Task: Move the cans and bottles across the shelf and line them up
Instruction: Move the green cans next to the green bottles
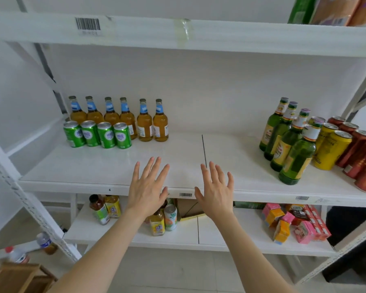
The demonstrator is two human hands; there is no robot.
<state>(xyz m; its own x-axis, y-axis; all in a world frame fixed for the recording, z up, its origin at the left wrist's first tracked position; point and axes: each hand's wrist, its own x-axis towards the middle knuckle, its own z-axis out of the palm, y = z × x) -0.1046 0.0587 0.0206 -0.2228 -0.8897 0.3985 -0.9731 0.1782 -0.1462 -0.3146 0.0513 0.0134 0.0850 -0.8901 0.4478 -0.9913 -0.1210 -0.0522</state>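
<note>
White shelf unit [89, 166] fills the view; middle shelf board is bare in the centre, with a dark seam [203, 148] running front to back.

Left rear of that shelf: six amber bottles [144, 121] with blue neck labels stand upright in a row along the back. Four green cans [105, 134] stand upright in a row just in front of the leftmost four bottles, close together.

Right side of the shelf: four green bottles [292, 142] with yellow labels in a line running front to back, upright. Just beside them, yellow cans [331, 151], then red cans [359, 153] at the far right edge; exact counts unclear.

Both forearms reach in from the bottom. Left hand [146, 191] and right hand [217, 193] are held side by side over the shelf's front edge, palms away, fingers spread wide. Both are empty and apart from each other. Cannot tell whether they touch the board. Neither touches any can or bottle; both groups are well apart from the hands.

Lower shelf: mixed bottles and a can [170, 216] behind the left wrist, pink and orange cartons [292, 223] to the right.
</note>
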